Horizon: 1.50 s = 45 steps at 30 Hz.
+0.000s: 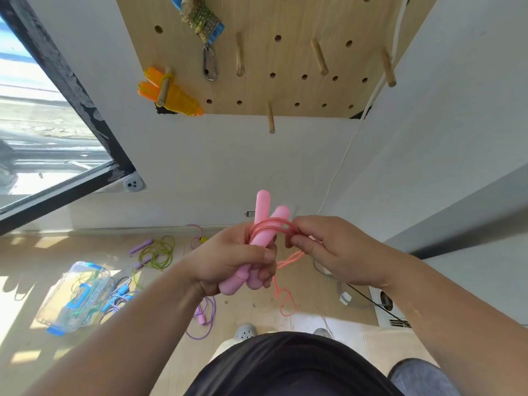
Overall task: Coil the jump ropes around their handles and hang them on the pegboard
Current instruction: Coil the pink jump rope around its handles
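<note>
Pegboard (285,58) on wall ahead; below it, left grip (228,261) clamps both pink handles (263,207), right grip (337,250) pinches pink cord (271,224). Cord looks light, limp, springy: hold taut near handles.

Pink handles (263,207): smooth plastic with a soft matt sheen; the pink rope (274,223) wound on them is a glossy, half-translucent plastic cord. Pegboard (285,18): pale wood, smooth and matt, with pegs (319,57) of rougher bare wood showing grain; carabiner (210,78) is bright polished metal; orange rope bundle (183,100) is glossy translucent plastic. Storage box (97,278): clear glossy plastic with opaque blue plastic clips (76,302); floor (248,308) is pale wood-look planks, low sheen; window frame (71,81) is black, its paint rough and flaking; wall (228,155) is flat matt white.
</note>
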{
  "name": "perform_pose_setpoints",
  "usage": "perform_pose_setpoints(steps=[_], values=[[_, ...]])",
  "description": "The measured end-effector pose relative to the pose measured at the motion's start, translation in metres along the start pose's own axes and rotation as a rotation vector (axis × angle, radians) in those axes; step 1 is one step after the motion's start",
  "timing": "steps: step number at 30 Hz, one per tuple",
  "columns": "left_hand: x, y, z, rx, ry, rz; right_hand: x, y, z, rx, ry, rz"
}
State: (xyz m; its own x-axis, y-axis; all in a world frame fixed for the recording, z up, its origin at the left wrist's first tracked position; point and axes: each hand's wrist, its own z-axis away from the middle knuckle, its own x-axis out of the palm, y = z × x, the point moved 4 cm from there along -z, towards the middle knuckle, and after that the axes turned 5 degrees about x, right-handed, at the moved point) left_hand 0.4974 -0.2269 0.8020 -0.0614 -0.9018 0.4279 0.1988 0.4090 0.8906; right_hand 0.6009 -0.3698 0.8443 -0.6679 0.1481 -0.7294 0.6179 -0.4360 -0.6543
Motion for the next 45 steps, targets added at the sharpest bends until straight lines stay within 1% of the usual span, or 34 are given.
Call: perform_pose_setpoints(steps=[3, 6, 10, 12, 14, 16, 18, 19, 21, 22, 24, 25, 26, 27, 29, 31, 33, 35, 37, 39, 40, 42, 45], values=[[0.003, 0.001, 0.004, -0.099, -0.130, -0.135, 0.005, 0.003, -0.003, -0.099, -0.075, 0.189], [0.010, -0.001, 0.008, -0.236, -0.295, -0.309, 0.009, -0.003, -0.009, -0.164, -0.219, 0.361], [0.012, 0.001, 0.013, -0.362, -0.407, -0.418, 0.001, -0.017, -0.028, -0.306, -0.286, 0.623], [0.016, 0.009, 0.013, -0.407, -0.460, -0.577, -0.007, -0.016, -0.041, -0.394, -0.320, 0.793], [0.019, 0.015, 0.010, -0.461, -0.502, -0.759, -0.014, -0.019, -0.052, -0.402, -0.378, 0.906], [0.009, 0.014, 0.004, -0.498, -0.499, -0.958, -0.014, -0.025, -0.058, -0.383, -0.458, 0.979], [-0.004, 0.013, -0.002, -0.447, -0.473, -1.208, -0.016, -0.030, -0.064, -0.283, -0.503, 0.953], [-0.010, 0.011, -0.005, -0.430, -0.440, -1.325, -0.018, -0.033, -0.065, -0.234, -0.498, 0.921], [-0.023, 0.011, -0.011, -0.408, -0.305, -1.523, -0.020, -0.040, -0.067, -0.175, -0.429, 0.847], [-0.030, 0.011, -0.015, -0.396, -0.212, -1.573, -0.021, -0.044, -0.066, -0.152, -0.382, 0.800], [-0.039, 0.014, -0.020, -0.348, -0.008, -1.528, -0.019, -0.047, -0.063, -0.119, -0.284, 0.733], [-0.046, 0.014, -0.021, -0.317, 0.103, -1.434, -0.017, -0.046, -0.061, -0.104, -0.233, 0.697], [-0.051, 0.015, -0.021, -0.283, 0.214, -1.290, -0.016, -0.042, -0.057, -0.088, -0.162, 0.626], [-0.055, 0.014, -0.020, -0.254, 0.309, -1.105, -0.015, -0.037, -0.053, -0.070, -0.073, 0.507], [-0.049, 0.015, -0.017, -0.185, 0.420, -0.721, -0.015, -0.024, -0.040, -0.007, 0.114, 0.175], [-0.036, 0.016, -0.016, -0.115, 0.418, -0.419, -0.011, -0.008, -0.028, 0.088, 0.226, -0.132], [-0.023, 0.016, -0.017, -0.062, 0.362, -0.165, -0.004, 0.004, -0.021, 0.158, 0.254, -0.272], [-0.014, 0.020, -0.018, -0.049, 0.277, -0.049, 0.002, 0.012, -0.016, 0.171, 0.198, -0.315], [-0.007, 0.023, -0.018, -0.050, 0.173, 0.027, 0.007, 0.019, -0.014, 0.166, 0.072, -0.353], [0.001, 0.029, -0.016, -0.062, 0.017, 0.048, 0.009, 0.026, -0.013, 0.170, -0.049, -0.438], [0.006, 0.032, -0.015, -0.075, -0.068, -0.009, 0.009, 0.029, -0.013, 0.164, -0.103, -0.478], [0.013, 0.034, -0.011, -0.136, -0.236, -0.239, 0.004, 0.032, -0.014, 0.152, -0.215, -0.494], [0.025, 0.032, -0.006, -0.296, -0.443, -0.738, -0.010, 0.032, -0.022, 0.159, -0.369, -0.399]])
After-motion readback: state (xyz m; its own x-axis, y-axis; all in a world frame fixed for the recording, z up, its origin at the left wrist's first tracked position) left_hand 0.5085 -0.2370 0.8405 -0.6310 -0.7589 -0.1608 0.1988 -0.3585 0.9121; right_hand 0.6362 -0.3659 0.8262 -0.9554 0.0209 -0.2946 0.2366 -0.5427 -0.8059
